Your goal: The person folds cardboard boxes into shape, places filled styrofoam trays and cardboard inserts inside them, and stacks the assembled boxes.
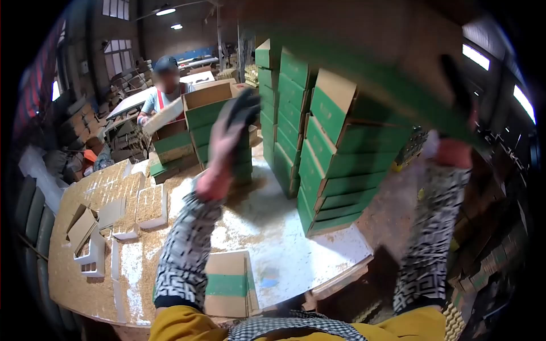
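Observation:
A large brown and green cardboard box, blurred by motion, is up close at the top right, above the stacks. My right hand, in a dark-fingered glove, is raised at the box's right end with its fingers along it; part of the hand is hidden. My left hand, also gloved and slightly blurred, is off the box, fingers stretched out and holding nothing. Near it stands a stack of green open-topped boxes. Taller stacks of green and brown boxes stand between my arms.
A dusty worktable holds flat cardboard pieces, a white divided tray, loose brown sheets and grain-covered white trays. Across the table, a person in a cap stands beside green boxes.

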Demonstrator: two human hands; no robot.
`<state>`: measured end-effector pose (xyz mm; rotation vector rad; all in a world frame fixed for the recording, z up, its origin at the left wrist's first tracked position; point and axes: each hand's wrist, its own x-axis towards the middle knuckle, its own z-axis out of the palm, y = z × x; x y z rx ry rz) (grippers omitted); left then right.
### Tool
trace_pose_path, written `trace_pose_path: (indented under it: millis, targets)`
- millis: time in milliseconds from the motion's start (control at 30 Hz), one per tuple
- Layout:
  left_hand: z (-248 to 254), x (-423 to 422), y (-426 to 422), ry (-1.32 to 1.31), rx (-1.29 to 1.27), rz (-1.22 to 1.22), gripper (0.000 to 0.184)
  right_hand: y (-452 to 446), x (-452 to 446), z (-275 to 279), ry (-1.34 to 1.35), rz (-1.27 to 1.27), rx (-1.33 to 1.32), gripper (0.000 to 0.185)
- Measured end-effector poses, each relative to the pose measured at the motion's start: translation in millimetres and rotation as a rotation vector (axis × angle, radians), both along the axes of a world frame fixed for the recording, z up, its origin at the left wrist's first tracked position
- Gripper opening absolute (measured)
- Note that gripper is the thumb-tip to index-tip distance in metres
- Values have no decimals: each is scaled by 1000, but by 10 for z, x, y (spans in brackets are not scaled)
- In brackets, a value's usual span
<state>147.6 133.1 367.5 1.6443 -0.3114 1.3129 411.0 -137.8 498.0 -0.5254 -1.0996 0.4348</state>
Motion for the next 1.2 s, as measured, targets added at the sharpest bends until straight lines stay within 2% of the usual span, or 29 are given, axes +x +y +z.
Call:
trace_pose_path:
  millis: [33,100,167,233,267,333,433,533,600,633,700,733,767,833,867,900,933,967,1033,1067,1133,1167,1200]
  targets:
    - [165,391,-210,81,-101,-44,69,-163,445,83,-32,-60,45,52]
    - [277,1120,-288,89,316,214,73,-461,1328,169,-78,-172,78,51]
    - [328,1442,-448,209,558,544,77,-596,2113,86,-115,-236,54,50]
    - [123,1662,-420,283,657,599,78,-551,2815,-55,-156,-236,1,50]
    - [-79,1786,-466,244,571,604,80,-472,3134,-169,-180,-213,-38,49]
    - [-314,1821,-587,162,556,752,80,-215,3668,-377,-263,-117,-111,49]
    - [-396,2003,-637,174,472,864,81,388,4169,-673,-496,87,-207,48]
    - [-501,2059,-625,139,405,899,83,877,4239,-807,-949,-644,-335,48]
    - [-536,2007,-670,150,398,915,87,948,4197,-860,-1146,-965,-371,46]
    - [-515,1954,-679,206,348,863,89,911,4164,-777,-1202,-1033,-375,44]
    - [-537,1796,-681,305,235,758,92,494,3523,-700,-732,-864,-298,39]
    - [-694,1767,-560,268,86,660,95,280,3165,-657,-505,-780,-212,40]
    - [-852,1660,-466,288,-14,611,98,118,2976,-732,36,-375,-157,43]
    - [-1181,1369,-362,397,65,642,105,68,2422,-1155,-105,-587,-174,52]
    - [-1461,1239,-312,554,59,641,110,29,2622,-1623,-317,-508,-190,55]
    - [-1798,1159,-305,714,54,636,114,113,2521,-1927,-82,-473,-312,56]
    - [-2104,1142,-341,919,-53,631,122,248,2344,-2155,275,-370,-409,57]
    - [-2596,1181,-292,1106,-56,632,126,373,2473,-2602,258,-176,-467,57]
    - [-3093,1381,-374,1290,-242,476,126,515,2488,-3050,345,-86,-450,54]
    - [-3738,1728,-548,1254,-166,330,124,635,2557,-3160,375,-49,-435,53]
    - [-3965,2176,-942,947,-407,454,111,890,2695,-3236,425,31,-386,50]
    - [-3743,2263,-1091,908,-653,512,106,1006,2786,-3291,452,70,-366,50]
    - [-3768,2368,-1097,895,-639,564,103,1137,2884,-3383,485,109,-343,49]
